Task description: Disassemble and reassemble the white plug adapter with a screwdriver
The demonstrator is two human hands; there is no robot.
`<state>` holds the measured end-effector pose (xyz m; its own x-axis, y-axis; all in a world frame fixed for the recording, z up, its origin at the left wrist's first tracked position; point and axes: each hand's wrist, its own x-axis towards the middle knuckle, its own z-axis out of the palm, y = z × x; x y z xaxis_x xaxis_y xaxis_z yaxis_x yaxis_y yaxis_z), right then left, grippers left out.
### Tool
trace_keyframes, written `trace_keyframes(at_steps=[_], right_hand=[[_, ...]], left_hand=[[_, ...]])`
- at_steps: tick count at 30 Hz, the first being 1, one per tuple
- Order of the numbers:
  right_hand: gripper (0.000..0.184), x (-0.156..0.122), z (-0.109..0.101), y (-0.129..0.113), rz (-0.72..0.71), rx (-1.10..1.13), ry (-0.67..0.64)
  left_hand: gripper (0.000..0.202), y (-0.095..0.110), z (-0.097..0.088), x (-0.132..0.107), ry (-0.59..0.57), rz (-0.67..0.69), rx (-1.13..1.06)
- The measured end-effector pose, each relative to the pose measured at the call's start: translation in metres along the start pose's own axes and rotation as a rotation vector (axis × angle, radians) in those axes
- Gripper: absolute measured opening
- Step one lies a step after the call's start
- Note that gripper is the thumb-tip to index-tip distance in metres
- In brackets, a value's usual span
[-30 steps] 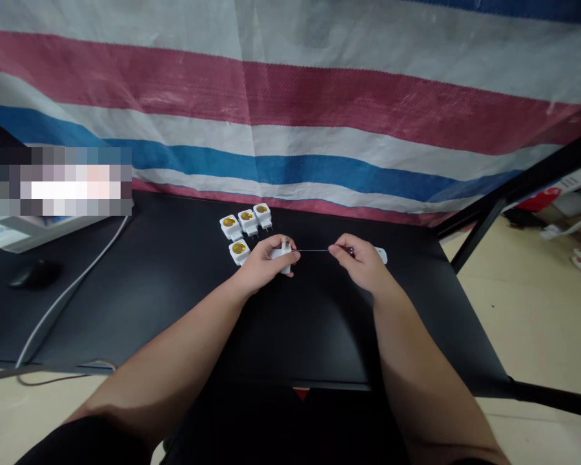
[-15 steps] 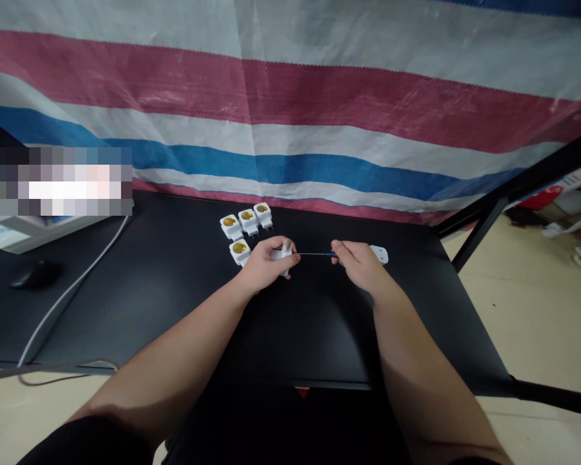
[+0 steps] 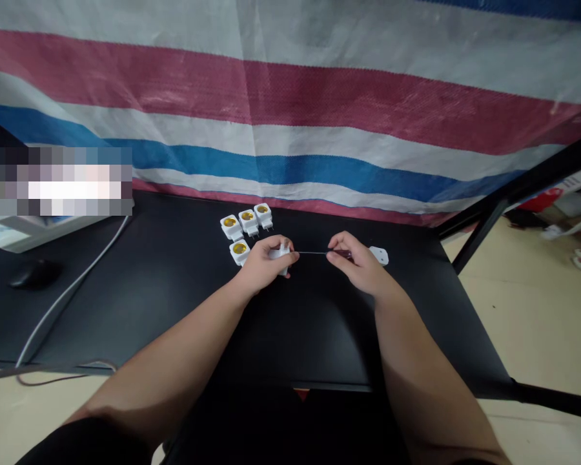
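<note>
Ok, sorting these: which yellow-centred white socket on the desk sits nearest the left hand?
The lone socket just beside the left hand, set apart in front of the row of three sockets farther back.

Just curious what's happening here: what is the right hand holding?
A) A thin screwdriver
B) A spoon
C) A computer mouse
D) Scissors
A: the right hand pinches the thin screwdriver by its dark handle, its shaft pointing at the white plug-in lamp socket in the left hand.
</note>
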<state>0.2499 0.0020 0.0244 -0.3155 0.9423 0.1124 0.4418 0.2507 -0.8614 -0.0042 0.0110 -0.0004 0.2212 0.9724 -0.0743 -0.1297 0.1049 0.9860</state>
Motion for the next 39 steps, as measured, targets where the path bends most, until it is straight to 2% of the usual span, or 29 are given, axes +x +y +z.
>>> trace_keyframes(at_steps=[2,4,10,15,19,23,29,31,35,39], right_hand=[[0.025,-0.001,0.000,0.000,-0.032,0.044,0.001],[0.025,-0.001,-0.001,0.000,-0.005,0.010,0.020],[0.046,0.002,0.002,-0.001,0.061,-0.143,0.017],[0.027,0.000,0.004,0.002,-0.003,-0.034,0.003],[0.030,0.000,0.003,-0.001,0.013,-0.027,0.026],[0.040,0.002,0.001,-0.001,0.041,0.010,0.038],[0.046,0.004,0.004,0.009,0.169,0.266,-0.001],[0.043,0.005,0.007,0.009,0.164,0.362,0.047],[0.039,0.008,0.011,0.008,0.111,0.495,0.167],[0.030,0.009,0.011,0.012,0.096,0.494,0.204]], left_hand=[[0.031,0.000,0.000,0.000,0.011,-0.006,-0.011],[0.031,0.000,-0.001,0.000,0.013,-0.005,-0.018],[0.029,0.002,-0.001,0.000,0.014,0.024,-0.005],[0.026,0.003,0.000,-0.001,0.011,0.012,-0.060],[0.024,0.003,-0.001,-0.001,-0.001,0.010,-0.043],[0.026,0.003,-0.004,-0.003,-0.040,0.070,0.086],[0.025,0.006,-0.006,-0.007,-0.058,0.254,0.288],[0.032,0.009,-0.004,-0.007,-0.068,0.235,0.158],[0.052,0.020,-0.003,-0.003,-0.029,0.065,-0.303],[0.053,0.029,-0.007,0.000,-0.010,-0.005,-0.417]])
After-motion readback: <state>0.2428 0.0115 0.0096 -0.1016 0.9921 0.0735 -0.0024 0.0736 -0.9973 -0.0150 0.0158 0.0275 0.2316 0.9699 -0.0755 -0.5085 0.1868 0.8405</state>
